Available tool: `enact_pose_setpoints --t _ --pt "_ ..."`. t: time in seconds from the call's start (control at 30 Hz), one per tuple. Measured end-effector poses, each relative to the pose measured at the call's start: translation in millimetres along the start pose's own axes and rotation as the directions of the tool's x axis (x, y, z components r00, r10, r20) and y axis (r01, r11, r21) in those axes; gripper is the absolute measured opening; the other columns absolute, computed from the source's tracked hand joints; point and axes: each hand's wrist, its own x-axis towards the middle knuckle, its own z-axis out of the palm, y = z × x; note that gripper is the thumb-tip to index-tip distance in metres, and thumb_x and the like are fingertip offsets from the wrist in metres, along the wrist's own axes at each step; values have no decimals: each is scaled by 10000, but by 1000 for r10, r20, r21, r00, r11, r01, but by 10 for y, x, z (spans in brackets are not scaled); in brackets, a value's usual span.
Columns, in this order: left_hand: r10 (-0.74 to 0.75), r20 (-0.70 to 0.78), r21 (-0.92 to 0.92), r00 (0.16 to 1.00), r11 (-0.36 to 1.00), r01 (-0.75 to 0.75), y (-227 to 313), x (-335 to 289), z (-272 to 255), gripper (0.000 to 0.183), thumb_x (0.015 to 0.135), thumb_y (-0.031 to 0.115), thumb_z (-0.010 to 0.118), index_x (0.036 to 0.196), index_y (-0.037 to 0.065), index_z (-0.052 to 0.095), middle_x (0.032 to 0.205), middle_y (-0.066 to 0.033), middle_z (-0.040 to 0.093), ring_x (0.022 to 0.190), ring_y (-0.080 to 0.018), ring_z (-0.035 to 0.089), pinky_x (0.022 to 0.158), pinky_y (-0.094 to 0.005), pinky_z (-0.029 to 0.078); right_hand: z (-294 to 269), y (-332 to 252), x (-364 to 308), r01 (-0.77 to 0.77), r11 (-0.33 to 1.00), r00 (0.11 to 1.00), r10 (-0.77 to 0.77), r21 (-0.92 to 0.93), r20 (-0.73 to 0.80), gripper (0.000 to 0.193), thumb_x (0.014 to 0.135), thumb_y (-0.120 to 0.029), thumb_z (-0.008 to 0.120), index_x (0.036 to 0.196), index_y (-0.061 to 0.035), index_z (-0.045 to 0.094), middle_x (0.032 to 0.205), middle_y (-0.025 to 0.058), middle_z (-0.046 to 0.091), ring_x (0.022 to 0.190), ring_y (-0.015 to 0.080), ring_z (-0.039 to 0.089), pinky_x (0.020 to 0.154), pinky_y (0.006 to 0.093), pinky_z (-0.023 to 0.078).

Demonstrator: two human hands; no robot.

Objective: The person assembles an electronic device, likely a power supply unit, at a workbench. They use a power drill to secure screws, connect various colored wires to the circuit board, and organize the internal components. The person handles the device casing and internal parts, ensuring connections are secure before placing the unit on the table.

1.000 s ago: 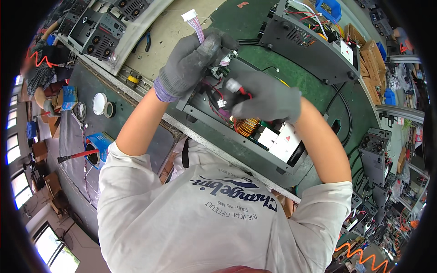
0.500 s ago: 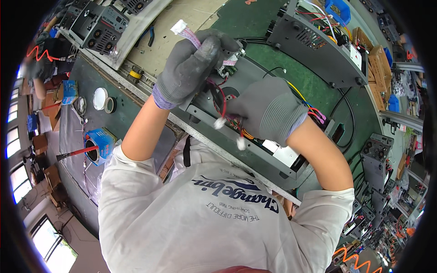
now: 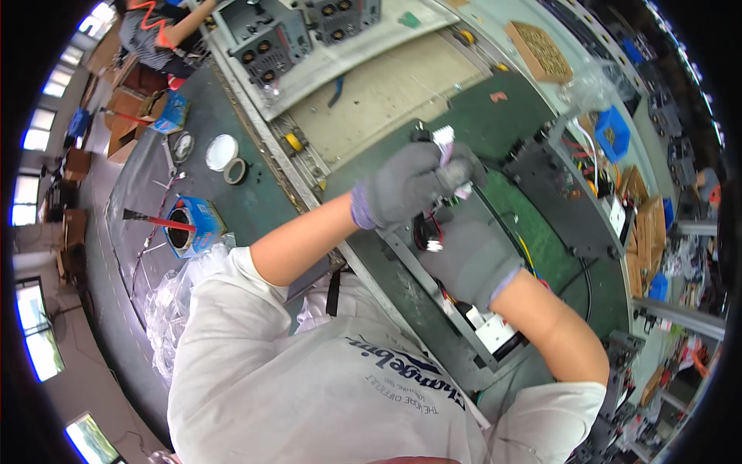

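Observation:
My left hand [image 3: 417,185], in a grey glove, is closed around a short wire harness. The harness's white connector [image 3: 444,138] sticks up above the fingers, and pale purple wires run down from it. Just below and to the right, my right hand [image 3: 471,259], also gloved, is curled over the open metal chassis [image 3: 483,354]. Its fingertips are largely hidden, and what they grip cannot be made out. Dark and red wires with a white plug [image 3: 434,246] hang between the two hands. Inside the chassis sits a white block [image 3: 495,332].
Another grey chassis [image 3: 560,189] with loose wires stands at the right. Beyond lie a blue bin [image 3: 612,133] and a box of small parts [image 3: 539,52]. Finished-looking units [image 3: 274,54] stand far left, near a person's arm [image 3: 189,25]. A blue can [image 3: 202,228] holds a red-handled brush.
The view has swung, so the bench scene sits differently in the picture. My left hand still grips the harness; my right hand now sits closer beneath it.

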Motion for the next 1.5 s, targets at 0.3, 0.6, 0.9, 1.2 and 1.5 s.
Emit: enact_pose_setpoints --t 0.3,0.6,0.9,1.2,1.5 --pt "-44 61 -51 997 998 47 80 -147 -46 317 1027 300 528 1086 24 672 993 -83 649 936 -169 599 851 -324 489 -64 417 -565 429 797 705 -590 -425 -394 169 764 -229 709 931 -209 693 671 12 618 612 194 594 568 335 419" --pt "-61 409 810 911 483 -331 372 -276 242 482 717 471 752 1117 204 730 1207 -46 647 1222 -257 545 1165 -577 228 108 480 -601 219 899 818 43 379 -574 272 790 -50 787 1049 -86 711 796 79 667 704 157 628 661 320 499" --pt "37 118 622 992 776 -103 132 -414 286 350 762 158 716 1111 137 703 1003 -1 710 1061 -232 651 1208 -513 200 -171 593 -721 204 560 971 -8 803 -241 341 864 -29 718 1200 11 667 946 30 714 841 25 616 714 222 515" --pt "-34 -233 182 972 980 78 153 -589 266 259 1010 244 584 1085 5 648 975 -94 674 875 -178 625 825 -337 501 -104 461 -318 -151 988 926 155 38 -344 247 864 -229 723 1059 -83 758 948 150 742 886 312 714 804 393 561" --pt "-92 -371 170 924 971 165 -112 -589 160 297 1003 257 556 1086 -3 670 947 -94 697 844 -169 662 759 -316 525 95 395 254 -295 945 933 253 -141 -255 273 851 -300 699 945 -51 757 919 187 723 902 371 704 823 467 559"
